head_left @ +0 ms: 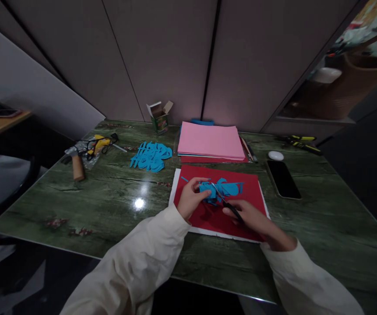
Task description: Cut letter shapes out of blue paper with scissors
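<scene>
My left hand (191, 199) pinches a small piece of blue paper (207, 189) between thumb and fingers. In my right hand (249, 215) is a pair of scissors (232, 210) with black handles, its blades reaching up and left to the edge of that blue piece. Below both hands lies a red sheet (241, 225) on top of a white one. Blue paper scraps (230, 189) are heaped on the red sheet, just beyond the scissors. To the left, a pile of blue cut-out letters (151, 156) rests on the green table (109, 210).
Behind the red sheet is a stack of pink paper (209, 141). A phone (283, 179), a white round case (276, 155) and yellow-black pliers (301, 142) lie right. An opened small box (160, 120) stands at the back. A yellow glue gun (99, 143) and a wooden-handled tool (78, 167) lie left.
</scene>
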`<state>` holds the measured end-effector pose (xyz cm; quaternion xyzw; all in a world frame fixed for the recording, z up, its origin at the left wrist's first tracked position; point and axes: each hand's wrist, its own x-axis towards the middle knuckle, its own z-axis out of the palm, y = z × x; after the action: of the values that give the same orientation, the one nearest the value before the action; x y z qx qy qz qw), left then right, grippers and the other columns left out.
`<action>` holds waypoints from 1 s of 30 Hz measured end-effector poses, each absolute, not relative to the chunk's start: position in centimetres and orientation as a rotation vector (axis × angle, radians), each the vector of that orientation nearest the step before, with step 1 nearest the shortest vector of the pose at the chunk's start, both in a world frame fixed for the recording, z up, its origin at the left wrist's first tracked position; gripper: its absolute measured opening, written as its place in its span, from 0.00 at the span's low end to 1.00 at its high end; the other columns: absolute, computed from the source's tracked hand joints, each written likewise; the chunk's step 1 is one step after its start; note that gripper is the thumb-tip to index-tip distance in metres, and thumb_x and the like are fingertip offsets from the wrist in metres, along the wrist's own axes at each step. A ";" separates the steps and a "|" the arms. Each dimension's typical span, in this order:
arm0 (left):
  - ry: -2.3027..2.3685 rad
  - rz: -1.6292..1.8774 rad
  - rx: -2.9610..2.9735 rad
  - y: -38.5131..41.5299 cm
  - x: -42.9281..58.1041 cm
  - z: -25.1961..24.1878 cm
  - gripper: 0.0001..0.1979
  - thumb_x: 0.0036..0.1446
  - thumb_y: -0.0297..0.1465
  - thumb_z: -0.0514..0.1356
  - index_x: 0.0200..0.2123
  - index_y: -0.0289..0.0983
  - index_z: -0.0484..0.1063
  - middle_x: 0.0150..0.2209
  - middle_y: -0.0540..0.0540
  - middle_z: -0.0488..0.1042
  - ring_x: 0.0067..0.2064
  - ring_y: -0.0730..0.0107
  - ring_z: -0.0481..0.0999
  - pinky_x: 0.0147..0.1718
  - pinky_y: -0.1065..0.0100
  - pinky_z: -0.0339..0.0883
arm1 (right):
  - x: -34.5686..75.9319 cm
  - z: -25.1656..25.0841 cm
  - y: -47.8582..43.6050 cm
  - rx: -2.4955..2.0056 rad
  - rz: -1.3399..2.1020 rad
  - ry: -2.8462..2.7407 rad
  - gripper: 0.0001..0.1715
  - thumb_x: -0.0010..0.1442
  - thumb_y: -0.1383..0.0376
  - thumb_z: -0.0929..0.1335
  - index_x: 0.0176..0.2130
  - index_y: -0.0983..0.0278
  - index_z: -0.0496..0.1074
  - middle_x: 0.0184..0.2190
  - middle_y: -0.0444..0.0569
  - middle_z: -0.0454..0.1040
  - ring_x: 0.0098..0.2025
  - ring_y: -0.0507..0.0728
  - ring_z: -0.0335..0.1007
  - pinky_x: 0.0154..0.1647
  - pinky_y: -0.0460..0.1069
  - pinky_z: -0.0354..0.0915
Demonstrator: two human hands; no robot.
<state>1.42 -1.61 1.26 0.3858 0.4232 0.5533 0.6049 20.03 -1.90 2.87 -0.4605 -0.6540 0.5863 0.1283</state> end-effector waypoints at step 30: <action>1.005 1.293 0.906 -1.5 1.4 1.2 0.17 0.40 0.28 0.63 0.37 0.35 0.67 0.30 0.48 0.72 0.32 0.72 0.71 0.31 0.71 0.63 | 20.2 2.5 -1.8 -1.343 1.687 -1.936 0.22 0.52 0.49 0.63 0.22 0.65 0.60 0.15 0.41 0.61 0.18 0.48 0.55 0.19 0.44 0.50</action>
<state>1.36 -1.52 1.21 0.3898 0.4323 0.5562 0.5931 20.17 -1.78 2.51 -0.4601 -0.6631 0.5778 0.1213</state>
